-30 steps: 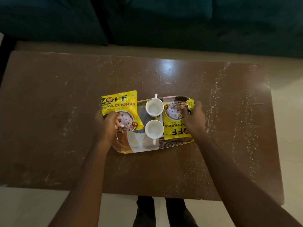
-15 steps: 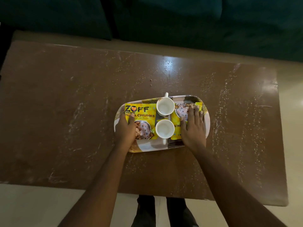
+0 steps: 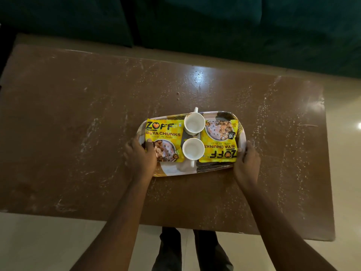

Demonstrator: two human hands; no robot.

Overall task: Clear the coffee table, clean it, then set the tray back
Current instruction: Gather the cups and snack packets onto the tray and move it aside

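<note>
A patterned tray sits on the brown coffee table, slightly right of its middle. On it lie two yellow soya chunk packets, one at the left and one at the right, with two empty white cups, a far cup and a near cup, between them. My left hand grips the tray's left rim, thumb on top beside the left packet. My right hand grips the tray's right rim.
The tabletop is streaked with white dust and crumbs, thickest at the right. A dark teal sofa runs along the far side of the table. Pale floor lies around the near edge, where my legs stand.
Both packets now lie flat on the tray. My hands have left the packets and moved outward to the tray's left and right rims.
</note>
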